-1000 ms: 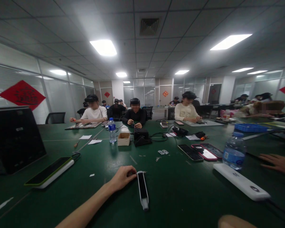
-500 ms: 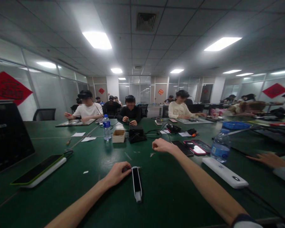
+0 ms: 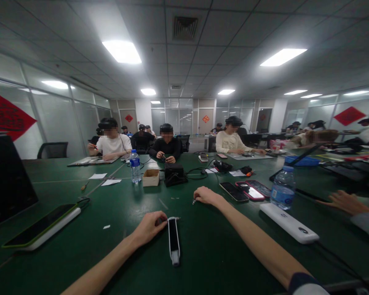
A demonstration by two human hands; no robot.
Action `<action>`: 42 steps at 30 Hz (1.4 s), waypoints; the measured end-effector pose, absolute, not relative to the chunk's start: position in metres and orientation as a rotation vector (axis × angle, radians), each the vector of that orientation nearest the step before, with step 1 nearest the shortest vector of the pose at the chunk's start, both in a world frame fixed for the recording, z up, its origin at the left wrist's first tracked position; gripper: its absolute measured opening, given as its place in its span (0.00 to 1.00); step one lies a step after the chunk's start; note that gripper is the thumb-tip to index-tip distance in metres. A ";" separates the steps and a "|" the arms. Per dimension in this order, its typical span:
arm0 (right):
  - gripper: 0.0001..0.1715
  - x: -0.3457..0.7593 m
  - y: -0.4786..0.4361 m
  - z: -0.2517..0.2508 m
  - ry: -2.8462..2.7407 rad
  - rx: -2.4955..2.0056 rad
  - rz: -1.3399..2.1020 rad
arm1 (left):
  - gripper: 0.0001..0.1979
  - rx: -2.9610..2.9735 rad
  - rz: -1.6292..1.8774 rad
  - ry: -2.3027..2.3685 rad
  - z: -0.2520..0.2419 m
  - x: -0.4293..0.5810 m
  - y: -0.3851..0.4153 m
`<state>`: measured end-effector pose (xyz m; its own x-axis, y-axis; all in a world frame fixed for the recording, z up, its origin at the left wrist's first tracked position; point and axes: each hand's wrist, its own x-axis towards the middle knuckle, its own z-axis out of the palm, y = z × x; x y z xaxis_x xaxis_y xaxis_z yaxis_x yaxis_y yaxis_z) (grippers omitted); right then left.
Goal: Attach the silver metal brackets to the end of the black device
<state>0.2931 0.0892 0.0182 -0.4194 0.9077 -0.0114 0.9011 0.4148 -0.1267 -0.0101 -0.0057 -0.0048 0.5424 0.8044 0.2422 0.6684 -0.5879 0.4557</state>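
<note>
On the green table [image 3: 218, 250] lies a narrow black device with white ends [image 3: 173, 241], pointing away from me. My left hand [image 3: 149, 226] rests beside its far end, fingers curled and touching it. Further out my right hand [image 3: 205, 195] is stretched forward with the fingers closed in a pinch over a small pale part [image 3: 194, 201] lying on the table. Whether the fingers hold that part I cannot make out.
Three phones [image 3: 242, 191] lie to the right beside a water bottle [image 3: 282, 188] and a white power bank [image 3: 289, 223]. A phone on a white pad [image 3: 39, 227] and a dark screen [image 3: 6, 176] are left. A co-worker's hand [image 3: 341, 201] reaches in at right. Several people sit opposite.
My right arm came into view and reached out over the table, then drew slightly back toward me. The small white parts near it are gone from their spot. My left hand stayed put.
</note>
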 end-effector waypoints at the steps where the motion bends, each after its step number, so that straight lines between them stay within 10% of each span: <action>1: 0.12 0.292 0.090 0.018 -2.591 -1.664 0.171 | 0.13 2.473 0.621 1.225 -0.004 -0.010 -0.006; 42: 0.09 0.307 0.097 0.023 -2.541 -1.738 0.255 | 0.11 2.476 0.597 1.233 -0.004 -0.009 -0.006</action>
<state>0.3070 0.0970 0.0233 -0.3659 0.9293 -0.0500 0.9207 0.3536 -0.1652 -0.0087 -0.0055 -0.0038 0.5425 0.8089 0.2269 0.6795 -0.5813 0.4476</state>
